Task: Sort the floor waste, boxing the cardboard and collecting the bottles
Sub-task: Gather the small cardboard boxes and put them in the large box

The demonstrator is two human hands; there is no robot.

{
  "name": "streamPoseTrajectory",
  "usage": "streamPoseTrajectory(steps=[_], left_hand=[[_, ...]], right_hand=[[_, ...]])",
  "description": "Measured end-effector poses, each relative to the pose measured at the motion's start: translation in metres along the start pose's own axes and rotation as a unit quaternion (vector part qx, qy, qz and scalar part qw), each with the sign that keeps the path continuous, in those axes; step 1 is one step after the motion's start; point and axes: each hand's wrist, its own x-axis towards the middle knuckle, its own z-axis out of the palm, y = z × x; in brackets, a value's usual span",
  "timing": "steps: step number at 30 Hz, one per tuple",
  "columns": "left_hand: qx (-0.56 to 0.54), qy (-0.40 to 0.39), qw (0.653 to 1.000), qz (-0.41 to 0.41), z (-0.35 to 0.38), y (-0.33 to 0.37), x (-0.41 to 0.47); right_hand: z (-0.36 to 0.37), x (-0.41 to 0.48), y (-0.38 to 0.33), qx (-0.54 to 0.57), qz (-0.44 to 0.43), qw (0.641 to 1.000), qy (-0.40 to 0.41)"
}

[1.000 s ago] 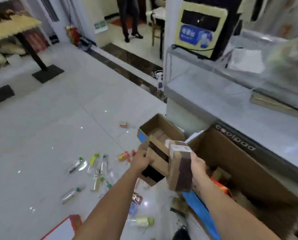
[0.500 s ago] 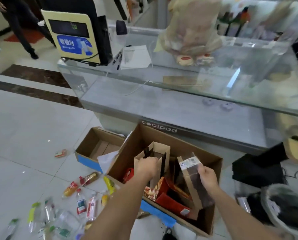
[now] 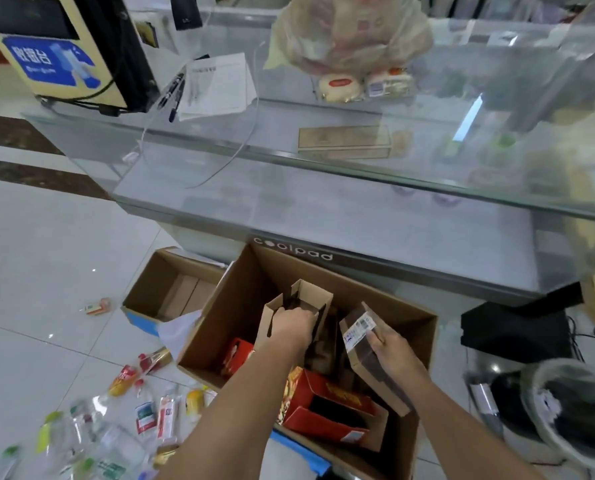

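Large open brown cardboard box (image 3: 226,306) on pale tiled floor (image 3: 46,244), directly beneath both hands. Left hand (image 3: 294,325) clamped on top edge of small brown cardboard carton with dark inside (image 3: 311,299), held upright within the large box. Right hand (image 3: 389,348) closed around flattened brown cardboard piece with white printed label (image 3: 358,329), tilted, lower end down inside the box. Below the hands, inside the box: red printed cardboard carton (image 3: 327,407) lying on its side. Left of left hand, just beside the large box: smaller open brown cardboard box with blue strip (image 3: 171,289). Further left and nearer: scattered clear plastic bottles with coloured labels and caps (image 3: 143,407) lying on the tiles. Beyond the hands: glass display counter (image 3: 323,209), box backed against its base. Right of right hand: round bin lined with clear plastic (image 3: 573,410).
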Motion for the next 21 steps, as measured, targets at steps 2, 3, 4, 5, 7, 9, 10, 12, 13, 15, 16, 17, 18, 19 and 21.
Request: streamPoseTrajectory(steps=[2, 3, 4, 5, 7, 9, 10, 12, 13, 15, 16, 17, 18, 19, 21], left_hand=[[0.037, -0.028, 0.999, -0.008, 0.006, 0.000, 0.012], [0.052, -0.050, 0.997, -0.015, 0.010, -0.003, 0.017], [0.065, -0.074, 0.995, -0.023, 0.014, -0.007, 0.020], [0.071, -0.095, 0.992, -0.029, 0.018, -0.012, 0.020], [0.063, -0.115, 0.990, -0.051, 0.021, -0.025, 0.016], [0.038, -0.122, 0.989, -0.079, 0.023, -0.043, 0.005], [0.027, -0.124, 0.987, -0.094, 0.024, -0.054, -0.002], [0.008, -0.129, 0.983, -0.129, 0.030, -0.082, -0.020], [-0.006, -0.124, 0.981, -0.147, 0.033, -0.097, -0.031], [-0.044, -0.099, 0.978, -0.181, 0.043, -0.131, -0.059], [-0.063, -0.086, 0.975, -0.195, 0.049, -0.148, -0.075], [-0.080, -0.077, 0.971, -0.210, 0.056, -0.166, -0.092], [-0.095, -0.071, 0.967, -0.226, 0.064, -0.183, -0.110], [-0.108, -0.069, 0.961, -0.245, 0.074, -0.200, -0.129], [-0.135, -0.065, 0.945, -0.290, 0.099, -0.235, -0.170]], right_hand=[[-0.003, 0.000, -0.010, -0.063, -0.015, 0.998, -0.005], [-0.008, -0.008, -0.022, -0.110, -0.018, 0.994, -0.001], [-0.012, -0.015, -0.034, -0.155, -0.027, 0.988, -0.004], [-0.013, -0.018, -0.043, -0.192, -0.033, 0.980, -0.024], [-0.011, -0.017, -0.064, -0.255, -0.048, 0.962, -0.082], [-0.002, -0.018, -0.091, -0.313, -0.079, 0.939, -0.119], [0.006, -0.020, -0.105, -0.338, -0.102, 0.926, -0.130], [0.024, -0.029, -0.138, -0.374, -0.150, 0.904, -0.144], [0.034, -0.035, -0.154, -0.387, -0.170, 0.893, -0.153], [0.060, -0.049, -0.186, -0.407, -0.209, 0.872, -0.175], [0.075, -0.058, -0.201, -0.416, -0.232, 0.861, -0.180], [0.090, -0.067, -0.215, -0.424, -0.254, 0.849, -0.185], [0.107, -0.078, -0.229, -0.430, -0.274, 0.839, -0.190], [0.125, -0.090, -0.242, -0.436, -0.293, 0.828, -0.195], [0.163, -0.118, -0.265, -0.459, -0.337, 0.797, -0.200]])
